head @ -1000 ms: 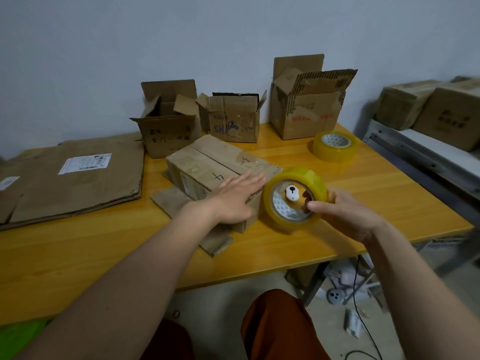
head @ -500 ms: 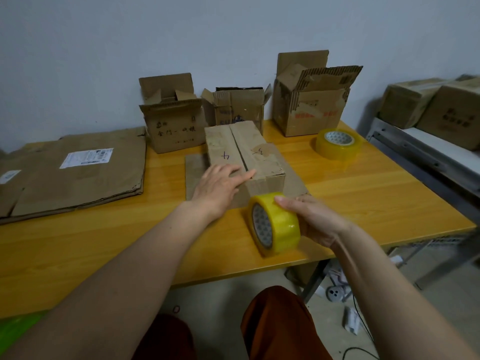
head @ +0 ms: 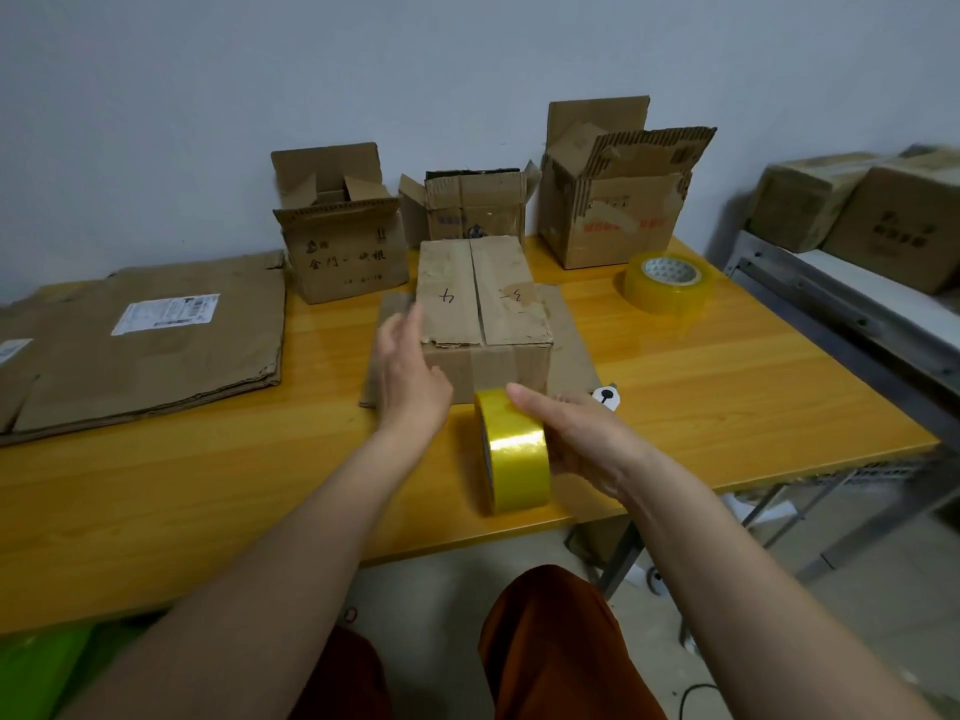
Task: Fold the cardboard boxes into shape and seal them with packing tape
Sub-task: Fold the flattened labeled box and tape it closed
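Now the box (head: pixel 484 298) sits square at 12 o'clock, seam twd the person vs angled a sec ago. Left hand (head: pixel 410 376), fingers straight, steadies its 9 o'clock side; right hand (head: pixel 582 439) grips tape roll (head: pixel 514 452) at box's 6 o'clock, prob ready to seal.

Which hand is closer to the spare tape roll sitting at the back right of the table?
Right. The right hand holds another tape roll at the table's front, nearer the spare roll; the left hand rests against the closed box, farther away.
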`<state>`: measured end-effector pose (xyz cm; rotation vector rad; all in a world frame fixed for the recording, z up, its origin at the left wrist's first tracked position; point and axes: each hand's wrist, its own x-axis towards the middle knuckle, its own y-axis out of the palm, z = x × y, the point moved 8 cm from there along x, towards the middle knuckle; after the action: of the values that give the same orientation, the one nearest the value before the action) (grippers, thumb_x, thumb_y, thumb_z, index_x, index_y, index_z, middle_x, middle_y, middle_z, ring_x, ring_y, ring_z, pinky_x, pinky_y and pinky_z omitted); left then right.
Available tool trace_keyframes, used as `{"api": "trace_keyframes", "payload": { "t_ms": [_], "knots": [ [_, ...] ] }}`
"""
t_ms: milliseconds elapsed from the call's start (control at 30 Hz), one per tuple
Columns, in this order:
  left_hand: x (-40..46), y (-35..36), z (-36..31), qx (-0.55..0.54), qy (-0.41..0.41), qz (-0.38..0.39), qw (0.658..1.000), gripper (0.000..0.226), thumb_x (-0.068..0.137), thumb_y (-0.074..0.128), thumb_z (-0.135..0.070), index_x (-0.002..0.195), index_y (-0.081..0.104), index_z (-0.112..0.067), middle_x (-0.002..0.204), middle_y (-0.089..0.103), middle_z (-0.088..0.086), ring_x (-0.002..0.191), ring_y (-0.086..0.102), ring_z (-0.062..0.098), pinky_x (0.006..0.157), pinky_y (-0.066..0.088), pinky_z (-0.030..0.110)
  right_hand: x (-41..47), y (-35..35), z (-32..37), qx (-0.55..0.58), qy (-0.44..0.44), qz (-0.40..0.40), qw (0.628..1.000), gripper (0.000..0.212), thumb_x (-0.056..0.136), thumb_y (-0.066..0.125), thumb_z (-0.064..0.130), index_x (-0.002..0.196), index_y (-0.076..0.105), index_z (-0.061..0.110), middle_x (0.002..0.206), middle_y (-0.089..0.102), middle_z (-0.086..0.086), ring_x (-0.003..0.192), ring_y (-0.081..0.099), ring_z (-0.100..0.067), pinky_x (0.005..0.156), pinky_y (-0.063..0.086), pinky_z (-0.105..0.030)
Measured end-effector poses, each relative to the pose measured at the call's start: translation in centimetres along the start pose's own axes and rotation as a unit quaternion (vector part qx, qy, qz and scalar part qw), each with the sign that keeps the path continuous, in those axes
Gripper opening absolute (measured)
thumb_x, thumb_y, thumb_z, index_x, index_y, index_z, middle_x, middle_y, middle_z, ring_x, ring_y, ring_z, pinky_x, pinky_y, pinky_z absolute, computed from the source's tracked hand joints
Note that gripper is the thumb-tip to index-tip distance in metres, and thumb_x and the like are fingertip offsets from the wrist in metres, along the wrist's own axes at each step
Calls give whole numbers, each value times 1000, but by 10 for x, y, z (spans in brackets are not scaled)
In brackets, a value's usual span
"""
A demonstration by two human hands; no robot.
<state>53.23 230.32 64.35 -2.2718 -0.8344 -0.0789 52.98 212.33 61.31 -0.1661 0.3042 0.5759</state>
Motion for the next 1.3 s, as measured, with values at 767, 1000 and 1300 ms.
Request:
{"api": "trace_keyframes", "payload": {
  "t_ms": [767, 1000, 1300],
  "knots": [
    [-44, 56, 25, -366, -261, 256, 856, 74, 74, 79, -32, 139, 45, -23, 132, 55, 4, 122, 50, 22, 109, 35, 49, 18, -116, -8, -189, -79, -381, 902, 16, 85, 69, 23, 94, 62, 11, 96, 66, -12, 84, 61, -29, 72, 50, -43],
    [-44, 62, 30, -423, -323, 177, 828, 40, 83, 69, -14, 122, 61, -20, 105, 66, 4, 104, 59, 22, 100, 43, 46, 14, -31, 62, -360, -302, -213, 856, 30, 93, 56, 9, 121, 62, 19, 101, 47, 6, 89, 48, -7, 71, 37, -14],
    [-37, 58, 31, -412, -323, 168, 835, 31, 85, 63, -6, 113, 62, -20, 105, 66, 8, 101, 59, 21, 74, 48, 34, 12, -9, 86, -426, -347, -183, 815, 16, 85, 65, 6, 100, 66, 10, 96, 57, -2, 84, 51, -11, 64, 33, -12]
  ]
}}
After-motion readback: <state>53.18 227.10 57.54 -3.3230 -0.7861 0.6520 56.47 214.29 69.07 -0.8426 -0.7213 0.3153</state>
